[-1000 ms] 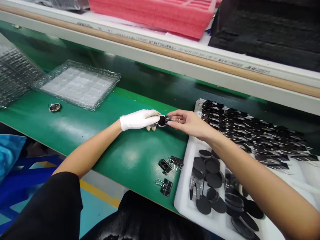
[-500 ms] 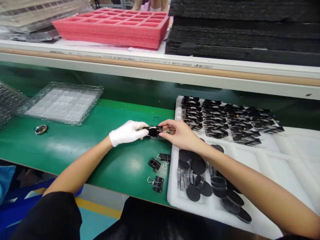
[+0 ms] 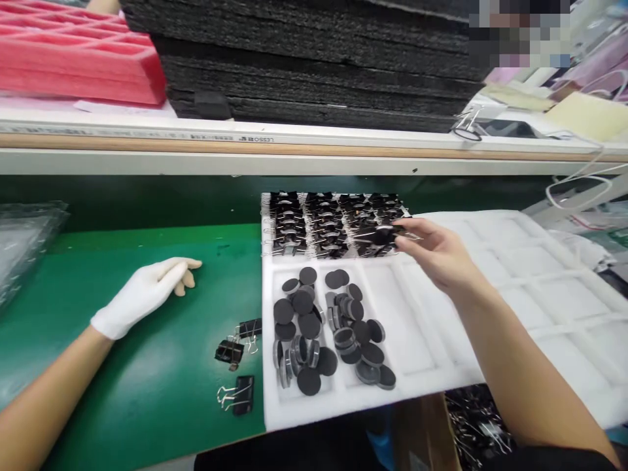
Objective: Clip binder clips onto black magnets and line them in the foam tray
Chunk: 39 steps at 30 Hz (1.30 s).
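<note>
My right hand (image 3: 434, 252), bare, pinches a clipped black disc (image 3: 385, 235) over the right end of the rows of clipped discs (image 3: 326, 222) at the back of the white foam tray (image 3: 432, 340). Two front compartments of that tray hold several loose black discs (image 3: 326, 327). My left hand (image 3: 144, 294), in a white glove, lies flat on the green table (image 3: 147, 386), empty, with its fingers loosely extended. Three loose black binder clips (image 3: 236, 366) lie on the table beside the tray's left edge.
A shelf edge (image 3: 245, 154) runs across above the table, carrying stacked black foam sheets (image 3: 304, 59) and red foam trays (image 3: 73, 59). Clear plastic trays (image 3: 24, 242) sit at the far left. Cables and papers (image 3: 564, 118) lie at the upper right.
My hands have parted. The right hand has carried the clipped disc right to the rows in the tray; the left has let go and rests on the table. The view has swung right.
</note>
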Available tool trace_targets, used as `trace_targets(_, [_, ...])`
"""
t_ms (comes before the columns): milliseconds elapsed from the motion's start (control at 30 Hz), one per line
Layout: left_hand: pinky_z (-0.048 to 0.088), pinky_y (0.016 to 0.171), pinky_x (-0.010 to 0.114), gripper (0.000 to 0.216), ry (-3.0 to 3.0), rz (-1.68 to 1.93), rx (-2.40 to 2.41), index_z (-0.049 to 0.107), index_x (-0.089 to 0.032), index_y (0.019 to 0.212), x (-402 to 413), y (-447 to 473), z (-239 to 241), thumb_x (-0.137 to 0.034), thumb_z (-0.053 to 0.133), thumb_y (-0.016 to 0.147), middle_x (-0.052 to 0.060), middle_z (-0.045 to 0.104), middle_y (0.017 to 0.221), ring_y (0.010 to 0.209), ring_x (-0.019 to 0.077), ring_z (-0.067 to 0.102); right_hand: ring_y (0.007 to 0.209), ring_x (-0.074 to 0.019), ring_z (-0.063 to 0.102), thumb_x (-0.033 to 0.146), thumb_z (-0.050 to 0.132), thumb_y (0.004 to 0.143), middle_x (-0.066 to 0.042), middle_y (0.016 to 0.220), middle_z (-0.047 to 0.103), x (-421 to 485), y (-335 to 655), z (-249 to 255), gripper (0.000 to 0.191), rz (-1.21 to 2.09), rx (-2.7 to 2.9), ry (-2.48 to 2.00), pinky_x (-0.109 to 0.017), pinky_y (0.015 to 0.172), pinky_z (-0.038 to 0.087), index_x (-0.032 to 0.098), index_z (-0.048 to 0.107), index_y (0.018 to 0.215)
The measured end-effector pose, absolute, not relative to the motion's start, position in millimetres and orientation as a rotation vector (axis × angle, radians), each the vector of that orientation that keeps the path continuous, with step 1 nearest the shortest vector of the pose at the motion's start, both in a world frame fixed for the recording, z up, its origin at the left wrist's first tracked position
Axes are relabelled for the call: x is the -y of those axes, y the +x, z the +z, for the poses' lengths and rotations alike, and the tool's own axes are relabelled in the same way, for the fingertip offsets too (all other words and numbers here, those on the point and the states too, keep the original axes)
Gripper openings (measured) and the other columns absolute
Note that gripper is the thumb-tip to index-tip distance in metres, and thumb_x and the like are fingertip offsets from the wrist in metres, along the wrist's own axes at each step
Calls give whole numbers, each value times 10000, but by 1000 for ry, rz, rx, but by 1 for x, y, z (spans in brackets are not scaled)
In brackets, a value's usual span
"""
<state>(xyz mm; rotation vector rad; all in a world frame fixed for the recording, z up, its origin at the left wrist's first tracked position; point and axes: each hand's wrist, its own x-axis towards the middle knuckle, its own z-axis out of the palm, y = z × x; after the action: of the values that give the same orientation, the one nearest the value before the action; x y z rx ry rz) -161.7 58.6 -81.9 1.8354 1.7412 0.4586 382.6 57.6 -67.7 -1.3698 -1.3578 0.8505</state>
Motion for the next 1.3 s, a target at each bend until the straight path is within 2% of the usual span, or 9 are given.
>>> trace_targets(100, [539, 842, 307, 578, 1806, 401, -1793, 744, -263, 1092, -63, -160, -85, -725, 412, 992, 13, 744, 871, 847, 216, 698, 849, -233, 686, 513, 926, 700, -52, 1029, 732, -70, 450, -87, 461, 612, 1216, -1457, -436, 836, 598, 309, 765, 1081])
trace_targets(267, [535, 858, 316, 606, 1769, 439, -1834, 727, -285, 1178, -69, -158, -89, -754, 404, 970, -1, 751, 931, 856, 213, 693, 838, -217, 686, 514, 887, 675, -76, 1133, 729, -101, 506, -125, 456, 516, 1226, -1489, -440, 861, 596, 285, 746, 1043])
trace_targets(467, [555, 867, 345, 628, 1789, 429, -1874, 735, -302, 1202, -67, -159, -89, -772, 400, 954, 14, 765, 975, 881, 229, 707, 872, -231, 698, 537, 791, 792, -111, 1255, 675, -109, 508, -157, 407, 382, 1441, -1532, -451, 883, 607, 269, 748, 1095])
trace_targets(600, [571, 883, 380, 513, 1814, 433, -1860, 734, -375, 1162, -63, -157, -86, -730, 417, 969, -27, 771, 940, 880, 235, 712, 1092, -300, 651, 502, 680, 888, -126, 1289, 659, -107, 505, -162, 377, 161, 1546, -1620, -484, 927, 582, 278, 749, 1183])
trace_targets(700, [577, 888, 393, 431, 1804, 431, -1854, 721, -437, 1150, -61, -155, -84, -710, 435, 978, -65, 771, 930, 906, 235, 719, 1250, -367, 568, 486, 656, 875, -162, 1301, 638, -107, 505, -164, 396, 1, 1584, -1771, -557, 1024, 515, 259, 750, 1186])
trace_targets(867, [579, 910, 377, 429, 1801, 441, -1846, 723, -420, 1165, -59, -158, -85, -686, 436, 989, -75, 781, 964, 918, 218, 725, 1092, -332, 641, 487, 694, 834, -162, 1239, 696, -107, 506, -167, 591, 99, 1515, -1818, -548, 1004, 506, 212, 584, 1346])
trace_targets(1033, [584, 927, 396, 439, 1809, 474, -1867, 718, -426, 1189, -53, -168, -85, -680, 421, 991, -79, 796, 1003, 972, 232, 735, 1107, -317, 667, 528, 726, 803, -148, 1240, 720, -108, 502, -168, 646, 130, 1426, -1824, -489, 924, 523, 227, 552, 1347])
trace_targets(1200, [579, 1023, 461, 399, 1832, 532, -1909, 651, -466, 1284, -39, -185, -95, -649, 429, 1008, -79, 789, 1146, 1090, 248, 746, 1150, -361, 664, 551, 725, 777, -146, 1177, 742, -100, 505, -165, 628, 135, 1386, -1873, -543, 974, 500, 235, 587, 1303])
trace_targets(1300, [558, 1068, 507, 367, 2087, 710, -1980, 677, -380, 1247, -9, -199, -104, -574, 510, 985, 9, 783, 1243, 1148, 294, 739, 1079, -406, 666, 558, 756, 823, -176, 1162, 739, -89, 494, -153, 508, 167, 1412, -1875, -590, 903, 507, 313, 628, 1249])
